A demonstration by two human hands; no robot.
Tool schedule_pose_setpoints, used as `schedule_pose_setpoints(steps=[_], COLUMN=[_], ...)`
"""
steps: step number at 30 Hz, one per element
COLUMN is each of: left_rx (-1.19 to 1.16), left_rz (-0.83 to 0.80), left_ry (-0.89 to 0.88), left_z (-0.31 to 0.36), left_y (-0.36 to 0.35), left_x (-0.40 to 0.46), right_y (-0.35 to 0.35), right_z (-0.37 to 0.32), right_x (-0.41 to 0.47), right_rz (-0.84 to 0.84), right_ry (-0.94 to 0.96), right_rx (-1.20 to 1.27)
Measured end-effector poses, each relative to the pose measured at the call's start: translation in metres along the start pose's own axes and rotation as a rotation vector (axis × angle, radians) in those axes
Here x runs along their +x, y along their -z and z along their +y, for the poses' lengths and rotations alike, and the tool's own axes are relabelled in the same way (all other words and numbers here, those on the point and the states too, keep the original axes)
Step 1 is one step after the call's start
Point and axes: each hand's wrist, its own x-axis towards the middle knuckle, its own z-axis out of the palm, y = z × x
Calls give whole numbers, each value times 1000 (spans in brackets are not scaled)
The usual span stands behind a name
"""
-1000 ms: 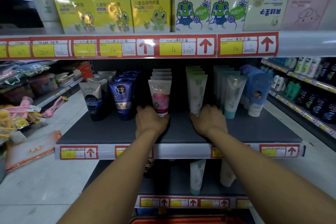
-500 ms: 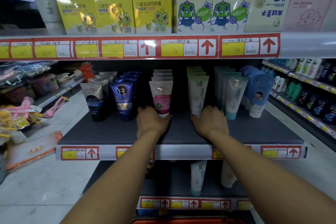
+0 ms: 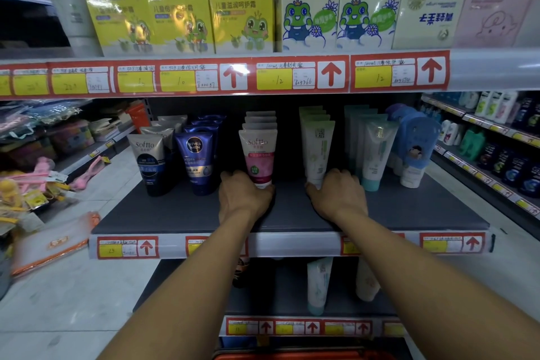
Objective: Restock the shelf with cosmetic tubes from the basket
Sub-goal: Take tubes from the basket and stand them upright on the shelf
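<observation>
Left hand: the left hand (image 3: 244,199) is on the middle shelf (image 3: 175,213), fingers curled round the foot of the front pink tube (image 3: 257,155), grasping it.
Right hand: the right hand (image 3: 339,199) lies on the same shelf, its thumb and fingers closed on the cap end of the front pale green tube (image 3: 317,152).
Pink tube: upright at the head of a row of like tubes running back.
Pale green tube: upright, first of its own row, just right of the pink row.
Neighbours: a grey tube (image 3: 150,164) and a dark blue tube (image 3: 196,161) stand to the left; teal-capped tubes (image 3: 375,152) and blue bottles (image 3: 415,149) to the right.
Basket: only an orange rim (image 3: 301,355) shows at the bottom edge.
Upper shelf: yellow boxes (image 3: 181,17) and white frog boxes (image 3: 309,0).
</observation>
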Motion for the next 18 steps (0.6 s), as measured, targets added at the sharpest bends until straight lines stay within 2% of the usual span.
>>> schedule_pose_setpoints(steps=[18], left_rx=[9], left_rz=[3], left_ry=[-5], left_z=[2], left_y=[-1], left_x=[-2], right_y=[-4], right_z=[1], right_x=[2], right_rz=[24], right_ry=[-5], right_rx=[39])
